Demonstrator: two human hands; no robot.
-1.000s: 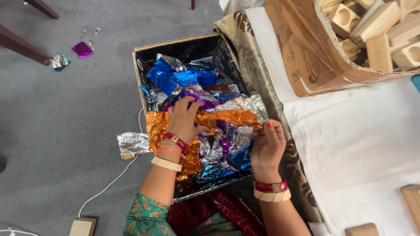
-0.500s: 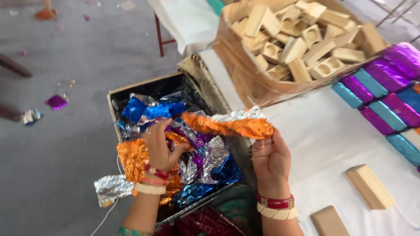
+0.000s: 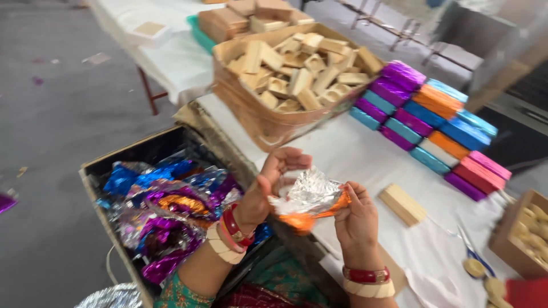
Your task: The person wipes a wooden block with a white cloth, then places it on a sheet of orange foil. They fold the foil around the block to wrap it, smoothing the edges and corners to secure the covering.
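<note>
Both hands hold one crumpled foil sheet (image 3: 308,199), silver on top and orange below, just above the near edge of the counter (image 3: 365,157). The left hand (image 3: 268,185) grasps the left end of the sheet with the palm turned up and the fingers curled. The right hand (image 3: 357,217) pinches the right end between the thumb and the fingers. On the left, beside the counter, stands a dark box (image 3: 94,177) full of blue, purple and orange foil sheets (image 3: 165,205). Far on the counter is a cardboard box (image 3: 251,117) with many wooden blocks (image 3: 297,74) inside. To the right lie rows of wrapped blocks (image 3: 428,117) in purple, blue, orange and pink. One bare wooden block (image 3: 402,204) lies near the right hand.
</note>
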